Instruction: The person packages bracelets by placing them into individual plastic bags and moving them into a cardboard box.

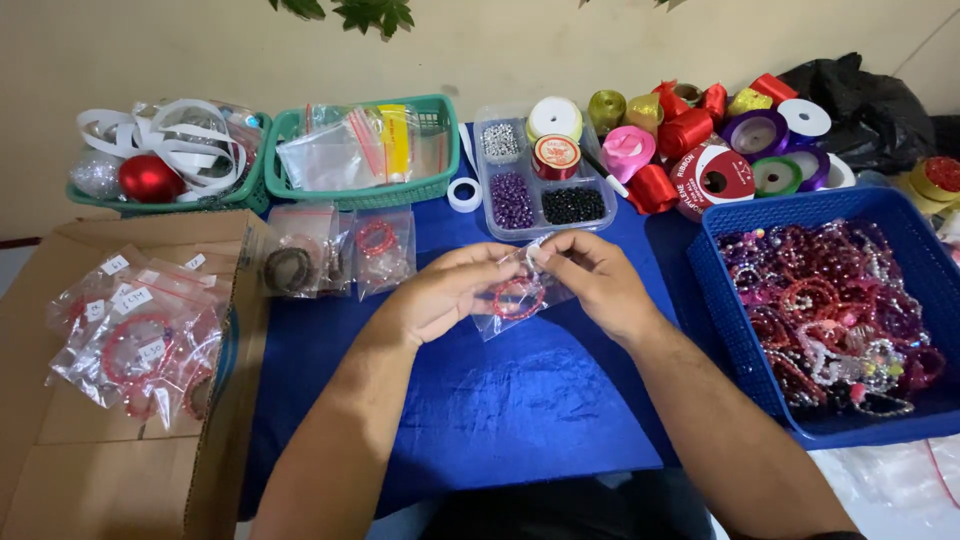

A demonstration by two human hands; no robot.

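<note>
The bench (500, 420) wears a crinkled, glossy blue cloth; at its left an open cardboard box (60, 470) already holds a heap of bagged red bracelets (135, 350) with small white tags, so a fair batch looks packed, while the blue plastic basket (720, 270) at the right is heaped with loose beaded bracelets, so I judge much is left; two green mesh baskets (350, 190) at the back hold clear bags, white ribbon and a shiny red ball; satin ribbon spools (715, 170) crowd the far right; a clear compartment tray (545, 205) carries silver, purple and black beads; a few filled bags (380, 250) lie flat behind the hands; the left hand (440, 295) and right hand (595, 275) both pinch one small clear bag (515, 300) above mid-bench, fingers closed at its top edge, a red bead bracelet (518, 298) inside it.
</note>
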